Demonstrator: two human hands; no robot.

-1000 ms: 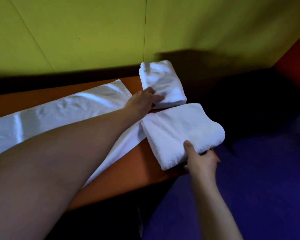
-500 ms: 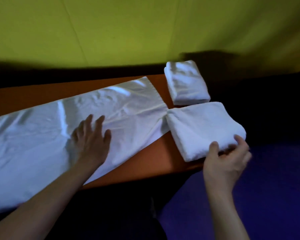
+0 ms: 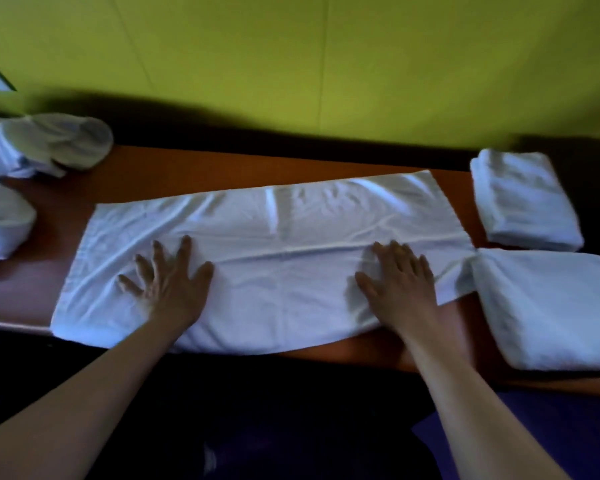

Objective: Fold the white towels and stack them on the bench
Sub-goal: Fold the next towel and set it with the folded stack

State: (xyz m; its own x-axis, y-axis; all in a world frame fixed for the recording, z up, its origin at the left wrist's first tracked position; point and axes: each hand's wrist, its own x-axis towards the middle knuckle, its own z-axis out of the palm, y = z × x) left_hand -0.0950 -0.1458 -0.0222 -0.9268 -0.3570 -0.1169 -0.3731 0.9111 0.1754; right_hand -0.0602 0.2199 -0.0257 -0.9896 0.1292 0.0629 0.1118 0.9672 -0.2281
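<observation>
A long white towel [image 3: 278, 237] lies spread flat along the orange bench [image 3: 222, 164], folded lengthwise with a crease down its middle. My left hand [image 3: 168, 278] presses flat on its left part, fingers spread. My right hand [image 3: 399, 277] lies flat on its right part, fingers straight. At the bench's right end sit two folded white towels side by side: a smaller one [image 3: 523, 199] at the back and a larger one [image 3: 551, 310] at the front, whose left edge meets the spread towel's corner.
Crumpled white towels lie at the bench's left end, one at the back [image 3: 45, 143] and one nearer [image 3: 0, 223]. A yellow-green wall [image 3: 326, 57] rises right behind the bench. Purple floor [image 3: 534, 431] shows below on the right.
My right hand has left the large folded towel and come down flat on the spread towel. My left hand stays flat on the spread towel. The view has swung left, showing the crumpled towels.
</observation>
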